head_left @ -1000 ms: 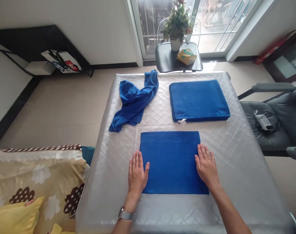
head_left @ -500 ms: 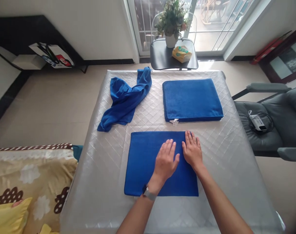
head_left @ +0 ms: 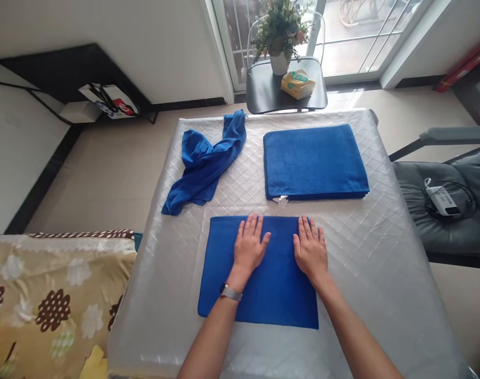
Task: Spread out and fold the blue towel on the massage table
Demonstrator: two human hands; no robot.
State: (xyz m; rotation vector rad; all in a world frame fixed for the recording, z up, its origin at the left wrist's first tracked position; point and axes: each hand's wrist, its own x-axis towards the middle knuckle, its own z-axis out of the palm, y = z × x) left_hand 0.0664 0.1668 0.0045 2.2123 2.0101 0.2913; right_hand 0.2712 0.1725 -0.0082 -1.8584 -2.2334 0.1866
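Note:
A folded blue towel [head_left: 277,295] lies flat in front of me on the silver-covered table [head_left: 164,284]. My left hand [head_left: 250,245] rests palm down on its upper middle, fingers stretched toward the far edge. On the towel's right side lies my right hand [head_left: 311,250], flat and open, its fingertips at the far right corner. Beyond, to the right, is a neat stack of folded blue towels [head_left: 314,160], with a white tag at its near left corner. A crumpled blue towel [head_left: 208,166] lies at the far left of the table.
Behind the table a black folding chair [head_left: 259,92] carries a potted plant [head_left: 281,60] and a yellow tissue pack [head_left: 298,84]. To the right, a grey armchair [head_left: 405,210] holds a white device [head_left: 443,200] with a cable. A flower-patterned bed [head_left: 81,295] borders the lower left.
My left hand has moved left and forward over the towel, toward its far edge. My right hand stays on the right side. The camera view has shifted slightly.

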